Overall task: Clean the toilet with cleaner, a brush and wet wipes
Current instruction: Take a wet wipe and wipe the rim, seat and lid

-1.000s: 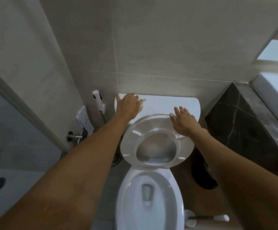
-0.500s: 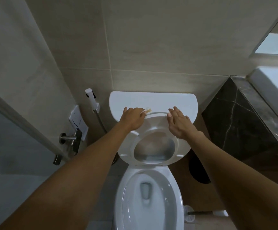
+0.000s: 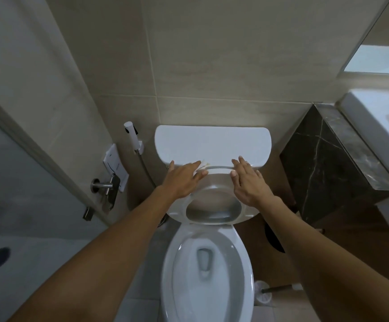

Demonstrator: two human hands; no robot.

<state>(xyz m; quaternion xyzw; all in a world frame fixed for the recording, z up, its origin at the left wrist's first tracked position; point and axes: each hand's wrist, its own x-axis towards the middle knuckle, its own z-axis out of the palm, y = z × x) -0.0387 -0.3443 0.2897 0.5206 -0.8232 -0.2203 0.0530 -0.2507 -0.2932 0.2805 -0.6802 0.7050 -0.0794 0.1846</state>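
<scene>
A white toilet stands below me, its bowl [image 3: 206, 263] open and its seat [image 3: 212, 217] raised against the tank. The tank lid [image 3: 212, 142] is flat and white. My left hand [image 3: 183, 178] lies flat on the upper left of the raised seat, pressing a crumpled wet wipe [image 3: 202, 165] whose stained edge shows past the fingers. My right hand [image 3: 250, 181] rests flat with fingers apart on the seat's upper right, holding nothing. A toilet brush [image 3: 279, 288] in its holder stands on the floor to the right of the bowl.
A bidet sprayer [image 3: 132, 137] hangs on the wall left of the tank, with a metal door handle [image 3: 105, 185] below it. A dark marble counter [image 3: 335, 163] and white basin [image 3: 384, 126] stand on the right. A white round-holed surface [image 3: 14, 259] is at lower left.
My left hand slid the wipe down from the tank lid's left edge to the top of the raised seat. My right hand stayed on the seat's right rim. The camera tilted up slightly.
</scene>
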